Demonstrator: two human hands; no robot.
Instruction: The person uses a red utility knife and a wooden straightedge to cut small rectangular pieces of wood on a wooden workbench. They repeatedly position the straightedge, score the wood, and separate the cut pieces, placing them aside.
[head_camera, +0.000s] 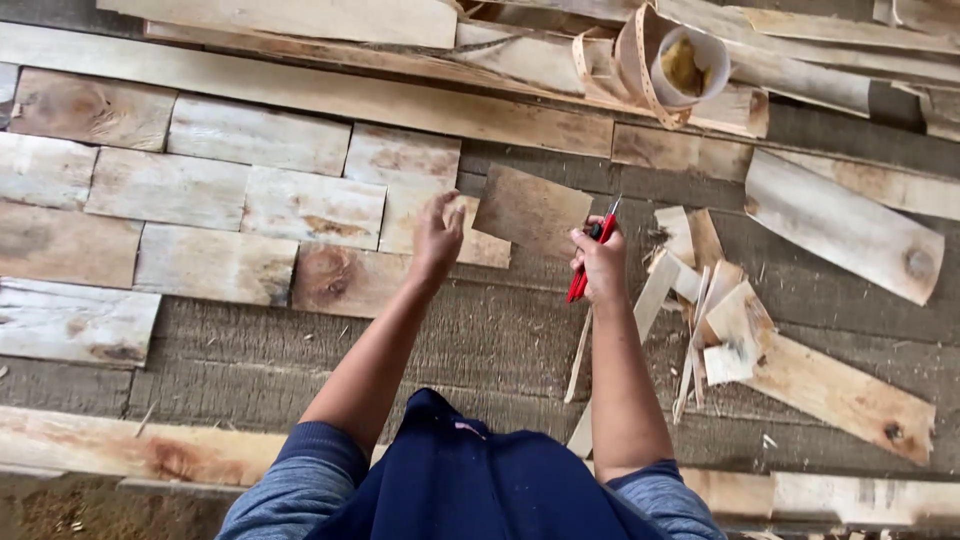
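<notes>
From the head camera, the left hand (437, 240) hovers with fingers loosely curled and part-open over the right edge of a patchwork of laid wooden shingles (215, 215), gripping nothing, though whether the fingertips touch the wood is hard to tell. The right hand (600, 265) is closed around a red utility knife (590, 262), blade end pointing up. Between the two hands a loose brown shingle piece (531, 210) lies tilted, its left corner overlapping the laid row. Bare underlay boards (480, 330) stretch open beneath the arms. To the right, a clutter of offcuts (710, 310) crowds the knife hand. Further up, a white bucket (690, 65) rests among long planks (300, 90).
</notes>
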